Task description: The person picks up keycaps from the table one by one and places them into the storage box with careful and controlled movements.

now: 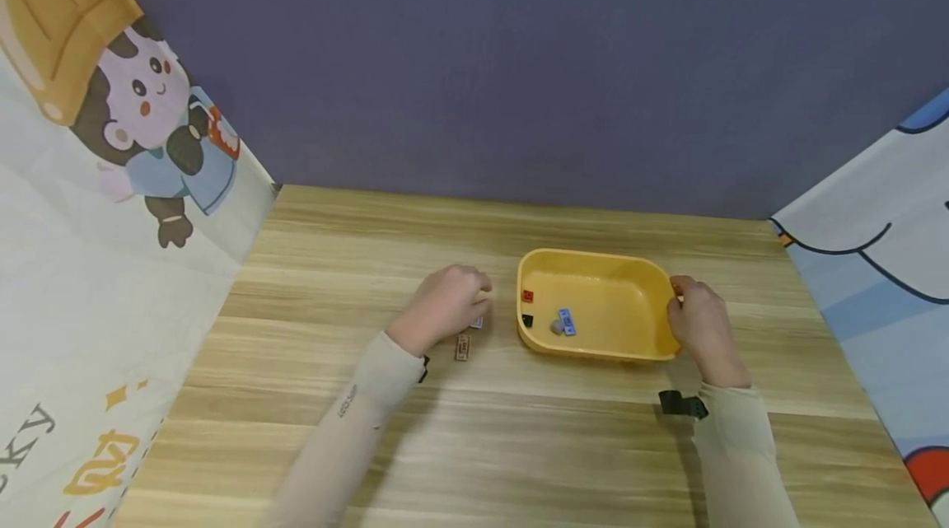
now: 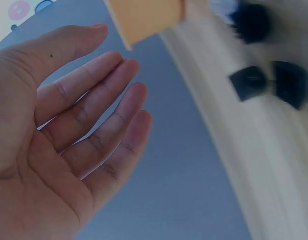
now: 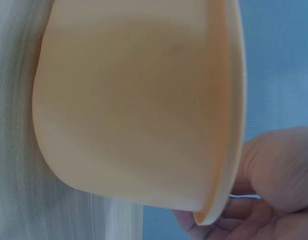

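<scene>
My left hand (image 1: 448, 301) is just left of a yellow plastic tub (image 1: 615, 314), over a small pale piece (image 1: 478, 322) that it partly hides. In the left wrist view its palm (image 2: 49, 190) shows bare, with the fingers loosely bent and nothing between them. Close below that hand lies a small flat brown piece (image 1: 463, 348) with dark markings. My right hand (image 1: 700, 330) grips the tub's right end, thumb and fingers on either side of the rim (image 3: 236, 100). Inside the tub's left part are small red (image 1: 527, 296), black (image 1: 527, 320), grey (image 1: 558, 327) and blue (image 1: 567, 322) pieces.
Everything rests on a wood-grain table (image 1: 504, 446). A dark blue-grey panel (image 1: 504, 67) rises along its far edge. Printed sheets (image 1: 111, 281) with cartoon figures flank the table on both sides. Blurred dark shapes (image 2: 249, 82) appear in the left wrist view.
</scene>
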Demonstrator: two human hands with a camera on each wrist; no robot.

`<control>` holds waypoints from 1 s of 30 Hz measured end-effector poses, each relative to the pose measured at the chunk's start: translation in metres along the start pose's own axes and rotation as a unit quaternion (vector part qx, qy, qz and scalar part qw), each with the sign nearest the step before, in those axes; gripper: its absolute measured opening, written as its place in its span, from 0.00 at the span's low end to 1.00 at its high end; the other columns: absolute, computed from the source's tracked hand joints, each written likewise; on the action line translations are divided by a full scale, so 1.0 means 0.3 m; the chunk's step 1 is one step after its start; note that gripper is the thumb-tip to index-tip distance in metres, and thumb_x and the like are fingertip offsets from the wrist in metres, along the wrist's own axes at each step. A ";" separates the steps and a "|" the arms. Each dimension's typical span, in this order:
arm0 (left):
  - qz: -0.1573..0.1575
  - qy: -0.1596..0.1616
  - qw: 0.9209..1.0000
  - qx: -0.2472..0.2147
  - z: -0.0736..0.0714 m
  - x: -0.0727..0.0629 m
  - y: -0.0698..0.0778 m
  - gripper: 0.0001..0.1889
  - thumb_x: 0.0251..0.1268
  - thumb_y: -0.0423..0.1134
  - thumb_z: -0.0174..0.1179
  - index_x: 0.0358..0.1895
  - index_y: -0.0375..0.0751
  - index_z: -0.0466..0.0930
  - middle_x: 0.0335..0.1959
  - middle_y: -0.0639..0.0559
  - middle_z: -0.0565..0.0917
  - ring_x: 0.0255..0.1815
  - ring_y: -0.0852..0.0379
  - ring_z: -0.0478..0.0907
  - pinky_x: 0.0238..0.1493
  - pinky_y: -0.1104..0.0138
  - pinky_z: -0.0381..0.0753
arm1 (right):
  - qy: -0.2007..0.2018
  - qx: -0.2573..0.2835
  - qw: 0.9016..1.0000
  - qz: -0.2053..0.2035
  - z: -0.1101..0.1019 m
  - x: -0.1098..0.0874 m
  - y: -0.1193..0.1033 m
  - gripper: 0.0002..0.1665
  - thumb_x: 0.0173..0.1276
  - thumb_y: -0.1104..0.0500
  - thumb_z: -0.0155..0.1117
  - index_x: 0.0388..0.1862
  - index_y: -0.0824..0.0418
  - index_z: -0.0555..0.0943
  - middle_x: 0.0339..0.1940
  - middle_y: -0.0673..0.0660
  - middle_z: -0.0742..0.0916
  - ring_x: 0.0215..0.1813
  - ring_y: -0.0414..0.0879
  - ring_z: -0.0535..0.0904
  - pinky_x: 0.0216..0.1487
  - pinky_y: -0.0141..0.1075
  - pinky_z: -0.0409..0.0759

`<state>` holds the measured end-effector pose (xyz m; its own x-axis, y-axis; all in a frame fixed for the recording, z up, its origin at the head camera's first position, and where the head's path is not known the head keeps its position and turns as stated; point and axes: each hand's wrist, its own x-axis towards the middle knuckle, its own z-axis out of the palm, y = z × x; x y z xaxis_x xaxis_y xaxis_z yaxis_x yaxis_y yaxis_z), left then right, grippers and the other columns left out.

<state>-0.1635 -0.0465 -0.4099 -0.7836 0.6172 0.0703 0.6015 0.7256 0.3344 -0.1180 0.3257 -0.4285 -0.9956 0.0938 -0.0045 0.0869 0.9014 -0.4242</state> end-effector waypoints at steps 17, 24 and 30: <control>-0.019 -0.031 0.999 -0.006 0.090 -0.042 -0.068 0.04 0.65 0.38 0.67 0.33 0.43 0.86 0.27 0.55 0.83 0.29 0.59 0.78 0.35 0.67 0.81 | -0.004 0.003 1.000 0.005 -0.002 0.002 0.000 0.23 0.72 0.70 0.49 0.63 0.82 0.67 0.53 0.81 0.76 0.51 0.74 0.75 0.47 0.62 0.78; -0.017 -0.044 0.999 0.023 0.111 -0.046 -0.075 0.05 0.62 0.42 0.71 0.32 0.47 0.88 0.30 0.57 0.84 0.39 0.54 0.76 0.43 0.63 0.79 | -0.007 0.005 1.000 0.003 -0.005 0.001 -0.002 0.23 0.72 0.70 0.49 0.63 0.82 0.67 0.53 0.81 0.76 0.51 0.74 0.75 0.46 0.61 0.78; -0.023 -0.055 0.998 0.031 0.118 -0.048 -0.074 0.04 0.61 0.42 0.72 0.33 0.48 0.89 0.33 0.55 0.85 0.43 0.51 0.75 0.47 0.60 0.78 | -0.007 0.005 1.000 0.008 -0.003 0.001 -0.004 0.24 0.73 0.70 0.48 0.64 0.82 0.67 0.53 0.81 0.76 0.51 0.73 0.75 0.47 0.61 0.78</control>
<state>-0.1600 -0.0608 -0.4516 -0.7912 0.6097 -0.0484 0.5762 0.7696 0.2752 -0.1184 0.3249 -0.4272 -0.9944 0.1027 -0.0248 0.1033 0.8955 -0.4330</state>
